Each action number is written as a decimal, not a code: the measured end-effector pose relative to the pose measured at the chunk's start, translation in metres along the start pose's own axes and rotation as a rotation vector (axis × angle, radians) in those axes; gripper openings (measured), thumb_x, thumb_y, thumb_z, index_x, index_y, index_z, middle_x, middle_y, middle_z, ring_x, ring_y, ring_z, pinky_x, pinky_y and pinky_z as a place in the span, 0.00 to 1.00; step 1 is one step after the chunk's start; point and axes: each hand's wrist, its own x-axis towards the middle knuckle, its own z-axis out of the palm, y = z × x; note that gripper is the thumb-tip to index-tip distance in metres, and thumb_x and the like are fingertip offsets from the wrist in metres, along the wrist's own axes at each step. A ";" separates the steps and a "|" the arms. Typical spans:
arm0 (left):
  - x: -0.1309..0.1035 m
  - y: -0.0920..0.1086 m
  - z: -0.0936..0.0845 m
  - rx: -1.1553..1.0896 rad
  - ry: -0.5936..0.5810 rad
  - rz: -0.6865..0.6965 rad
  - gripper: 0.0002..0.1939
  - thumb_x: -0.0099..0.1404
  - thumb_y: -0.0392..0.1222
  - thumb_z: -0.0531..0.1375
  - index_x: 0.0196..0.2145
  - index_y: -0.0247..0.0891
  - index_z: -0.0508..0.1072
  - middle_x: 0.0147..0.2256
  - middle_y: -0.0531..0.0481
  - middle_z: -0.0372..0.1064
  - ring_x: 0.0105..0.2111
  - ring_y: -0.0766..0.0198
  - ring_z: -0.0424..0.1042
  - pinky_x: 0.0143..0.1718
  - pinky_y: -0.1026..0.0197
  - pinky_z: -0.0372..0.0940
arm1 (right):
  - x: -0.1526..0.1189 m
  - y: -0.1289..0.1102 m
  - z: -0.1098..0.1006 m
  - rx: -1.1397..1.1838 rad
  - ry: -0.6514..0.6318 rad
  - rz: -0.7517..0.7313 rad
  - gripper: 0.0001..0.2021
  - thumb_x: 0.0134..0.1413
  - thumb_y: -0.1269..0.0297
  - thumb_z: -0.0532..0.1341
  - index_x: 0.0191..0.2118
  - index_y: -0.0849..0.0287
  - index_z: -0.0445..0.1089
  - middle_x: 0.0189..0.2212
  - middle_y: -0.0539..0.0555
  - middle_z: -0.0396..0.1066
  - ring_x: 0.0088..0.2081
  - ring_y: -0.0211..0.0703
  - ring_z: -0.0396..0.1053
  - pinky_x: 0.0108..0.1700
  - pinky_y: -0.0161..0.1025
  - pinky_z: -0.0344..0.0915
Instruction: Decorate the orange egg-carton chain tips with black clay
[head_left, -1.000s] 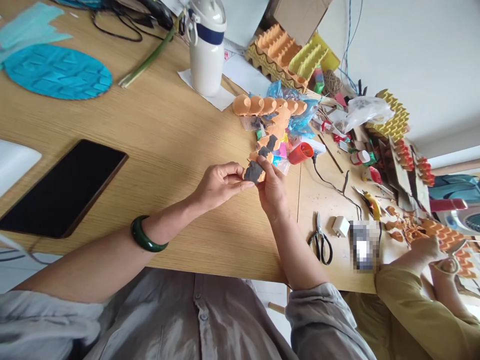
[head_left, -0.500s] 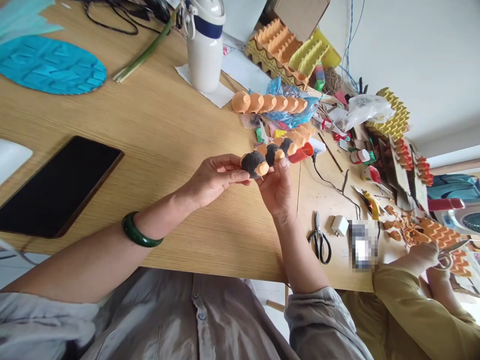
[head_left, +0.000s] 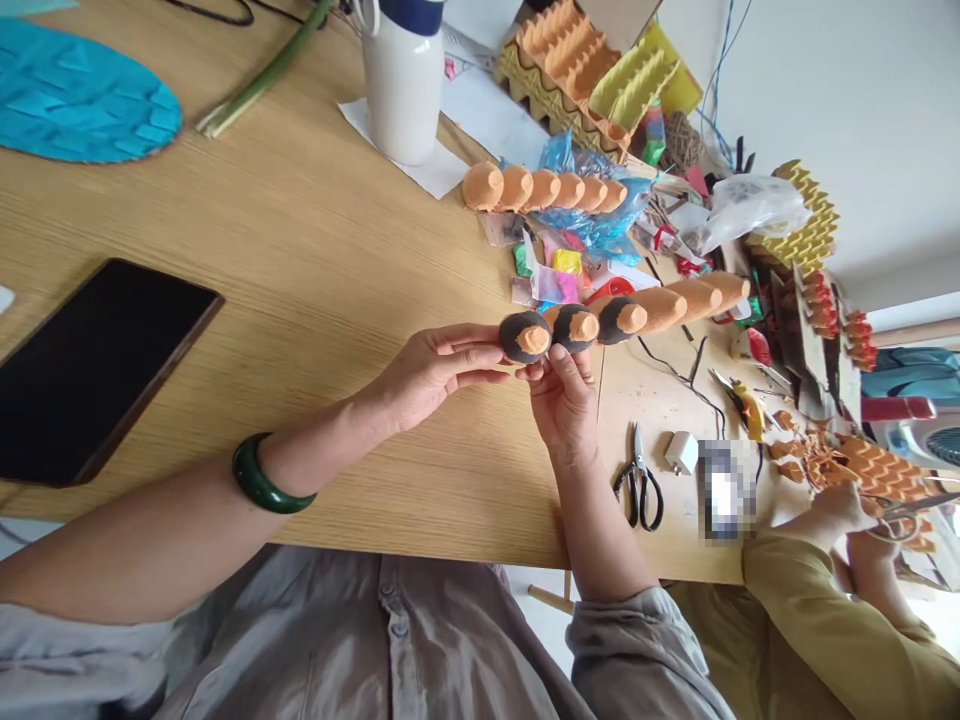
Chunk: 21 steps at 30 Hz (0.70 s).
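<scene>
An orange egg-carton strip (head_left: 661,309) with several bumps is held up above the table, three of its bumps at the near end covered in black around orange tips. My left hand (head_left: 442,372), below a green bangle, pinches the strip's black end bump from the left. Under the second bump, my right hand (head_left: 566,400) grips the strip with its thumb in front. A second orange strip (head_left: 544,189), without black, lies on the table beyond my hands.
Black-handled scissors (head_left: 638,483) and a white plug (head_left: 681,452) lie right of my right arm. A tablet (head_left: 105,365) is at left, a white bottle (head_left: 405,90) behind. At far right, a person's hand (head_left: 832,510) is near scissors.
The held strip has swung round, so its far end now stretches to the right and more bumps show. My right hand has shifted slightly down and right.
</scene>
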 end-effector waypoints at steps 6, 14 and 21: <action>-0.005 0.000 0.004 -0.112 -0.092 -0.095 0.15 0.62 0.46 0.81 0.46 0.40 0.93 0.48 0.43 0.90 0.48 0.55 0.90 0.52 0.60 0.83 | -0.016 0.004 -0.006 0.199 0.135 0.127 0.09 0.56 0.71 0.78 0.35 0.52 0.80 0.29 0.42 0.85 0.29 0.33 0.82 0.39 0.30 0.85; -0.007 -0.001 0.009 -0.267 -0.125 -0.198 0.14 0.64 0.48 0.82 0.43 0.39 0.92 0.41 0.46 0.90 0.39 0.62 0.89 0.44 0.67 0.83 | -0.029 0.011 -0.006 0.344 0.103 0.272 0.11 0.53 0.69 0.83 0.38 0.54 0.83 0.31 0.43 0.89 0.30 0.31 0.86 0.38 0.27 0.86; -0.008 -0.009 0.005 -0.299 -0.147 -0.223 0.12 0.65 0.48 0.82 0.40 0.38 0.92 0.40 0.47 0.90 0.40 0.62 0.89 0.43 0.68 0.82 | -0.032 0.010 -0.008 0.364 0.049 0.348 0.14 0.46 0.66 0.87 0.36 0.56 0.86 0.28 0.43 0.88 0.29 0.29 0.85 0.39 0.23 0.84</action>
